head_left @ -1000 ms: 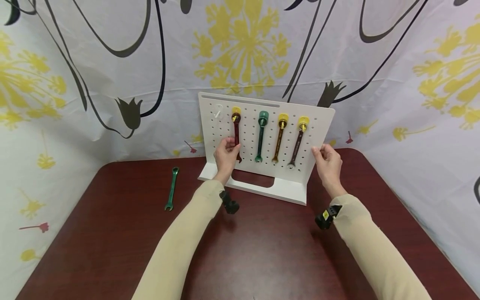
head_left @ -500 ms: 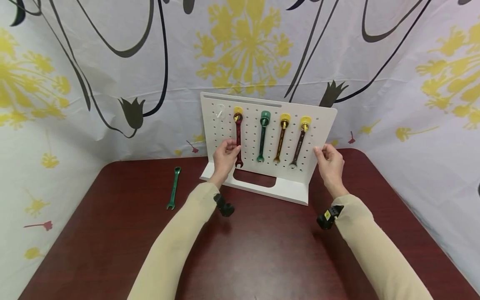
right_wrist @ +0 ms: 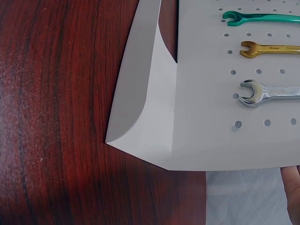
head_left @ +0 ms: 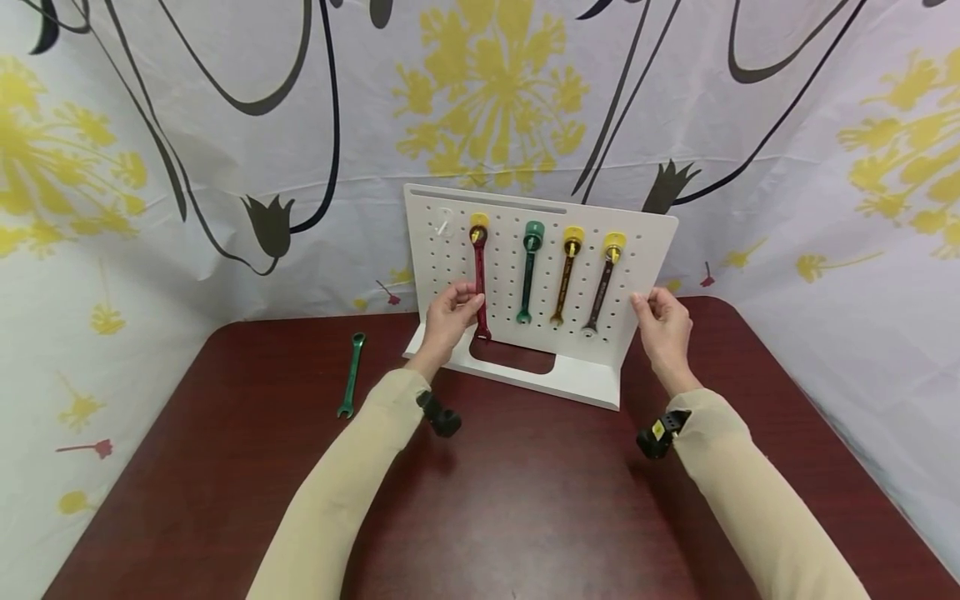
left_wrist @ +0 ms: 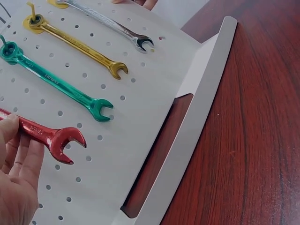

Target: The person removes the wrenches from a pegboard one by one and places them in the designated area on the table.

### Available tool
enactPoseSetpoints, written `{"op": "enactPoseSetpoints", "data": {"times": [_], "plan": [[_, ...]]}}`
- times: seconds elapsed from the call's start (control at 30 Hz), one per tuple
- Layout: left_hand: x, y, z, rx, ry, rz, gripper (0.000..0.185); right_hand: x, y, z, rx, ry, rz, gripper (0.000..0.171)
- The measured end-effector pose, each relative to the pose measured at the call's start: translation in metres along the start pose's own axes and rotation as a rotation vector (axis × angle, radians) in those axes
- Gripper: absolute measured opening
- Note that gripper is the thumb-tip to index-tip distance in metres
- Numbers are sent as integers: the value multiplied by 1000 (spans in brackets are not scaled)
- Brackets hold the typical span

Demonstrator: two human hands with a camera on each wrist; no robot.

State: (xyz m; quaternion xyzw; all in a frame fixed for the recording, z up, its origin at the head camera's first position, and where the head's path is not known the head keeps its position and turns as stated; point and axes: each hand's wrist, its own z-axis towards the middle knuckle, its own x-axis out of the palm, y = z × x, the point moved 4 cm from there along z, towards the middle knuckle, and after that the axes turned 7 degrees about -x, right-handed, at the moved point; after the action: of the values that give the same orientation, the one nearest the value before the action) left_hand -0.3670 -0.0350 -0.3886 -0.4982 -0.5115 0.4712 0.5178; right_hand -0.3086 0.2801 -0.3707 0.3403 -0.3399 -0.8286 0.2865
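While the white perforated metal pegboard stand [head_left: 645, 250] sits upright near the far edge of the dark red wooden table [head_left: 525, 500], the person works at it with both arms stretched forward in beige sleeves. Their left hand [head_left: 448, 318] is at the lower part of the glossy red open-ended wrench [head_left: 480, 283], which hangs by its ring end from a yellow peg [head_left: 478, 220] in the board's left half; the fingertips [left_wrist: 11, 124] curl against the shaft just above the open jaw, the fingers lying close together, in what looks like a light pinch. Their right hand [head_left: 663, 325] is at the board's right edge, fingers curled round the rim about halfway up. Three more wrenches hang on the board to the right of the red one: a dark green wrench [head_left: 528, 279] on a green peg, a golden-yellow wrench [head_left: 564, 279] and a silver-grey wrench [head_left: 602, 287] on yellow pegs, all hanging straight and apart from each other. Well away to the left, a slim bright green wrench [head_left: 349, 375] lies flat on the table. A white cloth printed with yellow flowers and black stems [head_left: 225, 125] hangs behind.
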Motion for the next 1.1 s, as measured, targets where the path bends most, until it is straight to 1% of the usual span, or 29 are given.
{"op": "enactPoseSetpoints", "data": {"times": [0.3,0.53,0.73,0.9,1.1], "plan": [[-4,0,-5,-3,21,-7,19,-1,0,1,6,4,-11,29],[-7,0,-8,-19,40,-14,22,-1,0,1,2,7,-16,30],[-11,-3,-11,-41,56,-42,24,-1,0,0,1,12,-15,31],[-13,-6,-13,-40,63,-64,23,-2,1,1,-8,9,-9,32],[-14,-8,-16,-39,62,-77,21,-1,1,-2,7,23,-16,34]]}}
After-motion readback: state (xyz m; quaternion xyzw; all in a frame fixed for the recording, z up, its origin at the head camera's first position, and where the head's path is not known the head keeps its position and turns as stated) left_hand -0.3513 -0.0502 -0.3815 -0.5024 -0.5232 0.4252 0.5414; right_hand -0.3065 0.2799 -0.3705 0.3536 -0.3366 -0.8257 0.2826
